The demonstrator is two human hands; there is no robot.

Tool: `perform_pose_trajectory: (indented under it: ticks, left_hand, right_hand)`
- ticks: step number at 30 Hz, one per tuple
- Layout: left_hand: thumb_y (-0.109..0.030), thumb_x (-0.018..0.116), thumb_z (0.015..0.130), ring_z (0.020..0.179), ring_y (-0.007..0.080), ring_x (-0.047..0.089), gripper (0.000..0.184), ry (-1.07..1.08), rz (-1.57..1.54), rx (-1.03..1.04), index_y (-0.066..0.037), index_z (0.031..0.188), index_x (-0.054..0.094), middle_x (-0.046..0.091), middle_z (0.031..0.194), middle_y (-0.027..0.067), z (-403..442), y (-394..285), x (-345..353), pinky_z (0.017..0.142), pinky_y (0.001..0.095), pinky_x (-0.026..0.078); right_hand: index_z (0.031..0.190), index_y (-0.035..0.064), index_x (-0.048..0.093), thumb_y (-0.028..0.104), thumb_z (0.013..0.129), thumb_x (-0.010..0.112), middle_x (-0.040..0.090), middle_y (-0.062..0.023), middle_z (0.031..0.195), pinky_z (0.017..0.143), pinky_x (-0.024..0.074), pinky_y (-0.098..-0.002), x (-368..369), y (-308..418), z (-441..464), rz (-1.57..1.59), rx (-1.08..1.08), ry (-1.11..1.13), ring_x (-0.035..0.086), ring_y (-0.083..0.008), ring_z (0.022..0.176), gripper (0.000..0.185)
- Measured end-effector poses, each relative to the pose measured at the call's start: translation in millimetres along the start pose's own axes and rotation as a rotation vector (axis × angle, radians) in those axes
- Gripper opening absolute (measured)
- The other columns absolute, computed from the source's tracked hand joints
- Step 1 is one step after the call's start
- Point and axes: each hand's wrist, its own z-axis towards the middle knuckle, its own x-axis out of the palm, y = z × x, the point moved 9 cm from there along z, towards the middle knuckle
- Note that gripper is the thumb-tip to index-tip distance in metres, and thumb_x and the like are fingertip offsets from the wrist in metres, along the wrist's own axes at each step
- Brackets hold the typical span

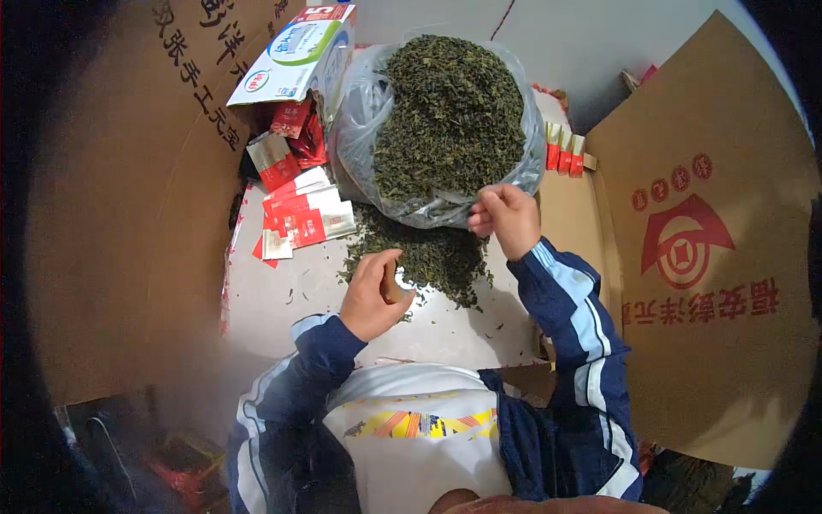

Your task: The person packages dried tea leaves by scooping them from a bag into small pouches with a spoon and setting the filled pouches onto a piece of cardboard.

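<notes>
A clear plastic bag heaped with dark green dried tea leaves stands at the back of the table. More loose leaves lie spilled in front of it. My right hand is at the bag's front right rim, fingertips pinched together; what they hold, if anything, is hidden. My left hand is over the left edge of the spilled leaves, fingers and thumb curled round. A small pale shape shows between them, too unclear to name. Red, white and gold sachets lie fanned out left of the leaves.
Large cardboard flaps rise at the left, and another cardboard flap rises at the right. A white and green printed carton with red packets stands behind the sachets. Several small sachets stand upright right of the bag. The pale tabletop shows near my body.
</notes>
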Motion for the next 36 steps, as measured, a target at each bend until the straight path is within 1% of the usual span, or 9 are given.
perform_pose_trajectory:
  ticks: [2,5,6,9,15,23,28,32,36]
  left_hand:
    - [-0.01,0.074,0.068,0.092,0.0303,0.053,0.058,-0.004,0.0,-0.009,-0.003,0.12,0.047,0.051,0.103,0.0152,0,1,0,0.08,0.0358,0.046]
    - [-0.009,0.073,0.068,0.09,0.0301,0.054,0.058,-0.015,0.012,-0.005,-0.004,0.12,0.047,0.051,0.102,0.015,2,0,-1,0.078,0.0355,0.046]
    - [-0.009,0.073,0.067,0.089,0.0298,0.054,0.058,-0.02,0.024,0.002,-0.004,0.12,0.047,0.051,0.102,0.0148,3,-1,-2,0.077,0.0354,0.047]
    - [-0.009,0.074,0.067,0.091,0.0285,0.054,0.061,-0.007,0.053,0.006,-0.004,0.121,0.046,0.051,0.103,0.0142,8,-6,-1,0.079,0.0344,0.046]
    - [-0.012,0.077,0.067,0.101,0.0274,0.053,0.068,0.034,0.063,-0.049,-0.005,0.126,0.044,0.049,0.114,0.0146,22,-8,-4,0.088,0.0345,0.045]
    - [-0.015,0.078,0.067,0.098,0.0259,0.054,0.074,0.043,-0.048,-0.176,-0.007,0.13,0.04,0.051,0.113,0.0147,41,7,-2,0.081,0.0324,0.048]
    - [-0.012,0.077,0.066,0.087,0.0256,0.056,0.068,-0.038,0.018,-0.033,-0.005,0.126,0.044,0.052,0.104,0.0137,51,-2,-10,0.074,0.0334,0.049]
    - [-0.013,0.077,0.066,0.093,0.0264,0.056,0.069,0.006,0.021,-0.094,-0.005,0.126,0.044,0.053,0.109,0.0146,51,8,-10,0.078,0.0333,0.049]
    - [-0.015,0.077,0.067,0.098,0.0285,0.057,0.069,-0.017,0.095,-0.021,-0.005,0.126,0.043,0.054,0.113,0.0151,51,11,-12,0.082,0.0347,0.048]
  right_hand:
    - [0.101,-0.0004,0.056,0.014,0.094,0.051,0.062,-0.0083,0.08,0.058,0.055,-0.0282,-2,3,9,-0.036,-0.018,-0.037,0.063,-0.0152,0.063,0.016]
    - [0.101,-0.0006,0.057,0.01,0.094,0.052,0.063,-0.0073,0.08,0.058,0.0543,-0.0267,-3,16,22,-0.163,-0.273,-0.058,0.063,-0.0138,0.064,0.014]
    - [0.101,-0.0006,0.057,0.01,0.094,0.052,0.063,-0.0073,0.08,0.058,0.0543,-0.0267,-2,13,25,-0.163,-0.272,-0.057,0.063,-0.0138,0.064,0.014]
    - [0.103,0.0,0.059,0.006,0.093,0.053,0.063,-0.0063,0.081,0.059,0.0536,-0.0253,5,32,21,-0.493,-0.588,-0.15,0.063,-0.0126,0.067,0.013]
    - [0.105,0.0005,0.06,0.004,0.093,0.053,0.065,-0.0061,0.084,0.062,0.0534,-0.0248,9,33,7,-0.319,-0.549,-0.091,0.064,-0.012,0.07,0.014]
    - [0.104,-0.0005,0.06,0.002,0.093,0.051,0.065,-0.0073,0.087,0.067,0.0535,-0.0253,0,29,-11,-0.27,-0.581,-0.089,0.064,-0.0125,0.075,0.014]
    - [0.104,-0.0011,0.06,0.001,0.093,0.051,0.064,-0.0085,0.089,0.069,0.0536,-0.0261,0,34,-28,-0.227,-0.609,-0.032,0.064,-0.0139,0.076,0.014]
    - [0.103,-0.0012,0.06,0.0,0.093,0.05,0.064,-0.0089,0.091,0.07,0.0536,-0.0269,4,36,-46,-0.185,-0.605,0.057,0.064,-0.0149,0.077,0.014]
    - [0.103,-0.0011,0.06,-0.001,0.093,0.05,0.064,-0.0092,0.092,0.07,0.0537,-0.0271,12,42,-67,-0.168,-0.595,0.165,0.064,-0.0158,0.078,0.014]
